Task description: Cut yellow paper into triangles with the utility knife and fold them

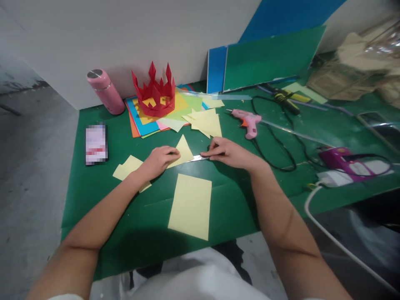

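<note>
My left hand (162, 160) is closed, its fingers pressing a folded yellow paper triangle (183, 151) onto the green table. In my right hand (226, 152) is a slim metal blade, like a craft knife (196, 158), gripped with the fingers bent around its near end. The blade lies along the lower right edge of the triangle; whether it sits inside the fold I cannot tell. A yellow paper sheet (190, 206) lies flat nearer my body. Beneath and beside my left wrist are smaller yellow paper pieces (125, 168).
Behind my hands, a red paper crown (156, 98) stands on coloured sheets (150, 129), beside more yellow paper (206, 121). A pink bottle (106, 91) and blurred phone (96, 143) are left. Rightward lie a pink glue gun (248, 121), its black cord, pliers (286, 102) and a power strip (336, 179).
</note>
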Motion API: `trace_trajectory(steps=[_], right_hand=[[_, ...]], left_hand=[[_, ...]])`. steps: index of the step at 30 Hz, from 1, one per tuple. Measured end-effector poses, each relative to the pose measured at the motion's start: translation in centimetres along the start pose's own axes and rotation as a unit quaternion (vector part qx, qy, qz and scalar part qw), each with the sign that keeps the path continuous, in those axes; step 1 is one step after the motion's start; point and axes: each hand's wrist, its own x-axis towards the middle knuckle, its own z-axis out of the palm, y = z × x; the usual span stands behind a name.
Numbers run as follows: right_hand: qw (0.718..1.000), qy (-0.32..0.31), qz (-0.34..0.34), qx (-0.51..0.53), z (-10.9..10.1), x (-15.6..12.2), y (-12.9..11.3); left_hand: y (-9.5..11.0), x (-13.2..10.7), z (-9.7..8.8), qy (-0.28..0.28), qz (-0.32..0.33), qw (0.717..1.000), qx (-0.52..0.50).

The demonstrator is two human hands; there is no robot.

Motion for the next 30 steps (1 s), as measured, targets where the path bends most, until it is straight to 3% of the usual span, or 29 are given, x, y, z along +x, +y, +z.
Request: trace_trajectory(steps=[30], right_hand=[[0.998, 0.013, -0.066, -0.019, 1.9, 0.9, -1.8]], left_hand=[[-0.2, 0.0, -0.1, -0.022, -0.018, 1.0, -0.011]])
